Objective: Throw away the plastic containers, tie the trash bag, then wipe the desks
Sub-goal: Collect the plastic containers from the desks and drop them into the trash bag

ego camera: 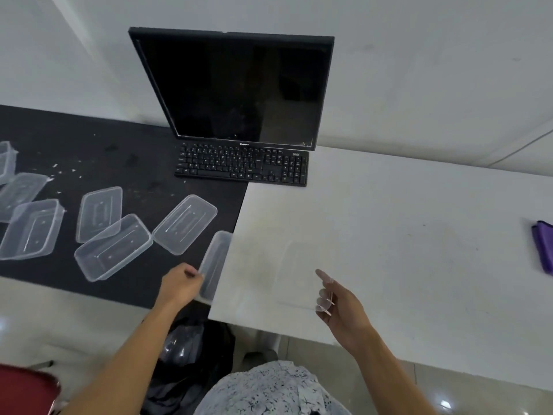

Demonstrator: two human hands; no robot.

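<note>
Several clear plastic containers [113,247] lie scattered on the black desk [89,151], which is speckled with crumbs. My left hand [181,284] grips the near end of one clear container [216,262] at the seam between the black desk and the white desk [404,220]. My right hand [339,305] holds another, faint clear container [299,271] over the white desk; its fingers show through the plastic. A black trash bag [191,345] sits on the floor below, between my arms. A purple cloth [543,247] lies at the white desk's right edge.
A black monitor [239,88] and keyboard [242,166] stand at the back across the two desks, against a white wall. A red chair [27,390] is at the lower left. The floor is pale tile.
</note>
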